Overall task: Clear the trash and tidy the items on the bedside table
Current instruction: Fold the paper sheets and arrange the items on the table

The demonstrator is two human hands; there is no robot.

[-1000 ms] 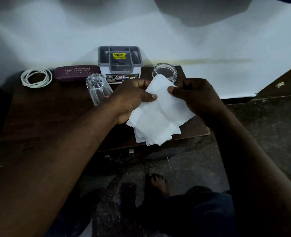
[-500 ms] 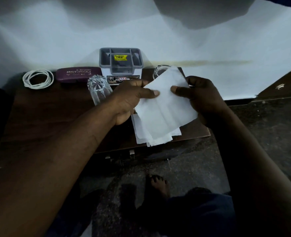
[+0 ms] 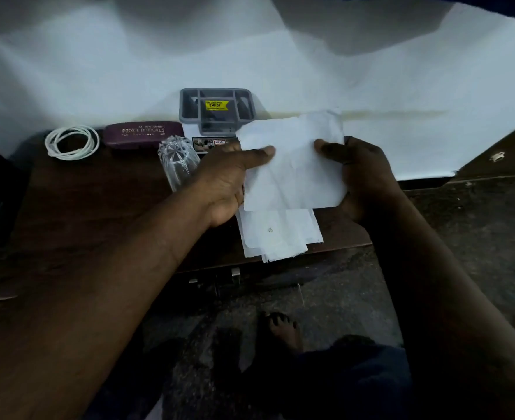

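A stack of white paper sheets (image 3: 292,171) is held over the right part of the dark wooden bedside table (image 3: 98,213). My left hand (image 3: 229,183) pinches the stack's left edge with the thumb on top. On the right edge, my right hand (image 3: 362,174) grips the same stack. The lower sheets hang down past the table's front edge. The papers hide a clear glass jar that stood behind them.
Along the back of the table lie a coiled white cable (image 3: 72,142), a maroon glasses case (image 3: 143,134) and a grey compartment organiser (image 3: 216,109). A clear faceted glass (image 3: 177,165) stands beside my left wrist. A white sheet covers the bed behind. My bare foot (image 3: 282,330) is on the floor.
Both hands have turned the paper stack from a tilted position to square and raised it, so it now covers the glass jar.
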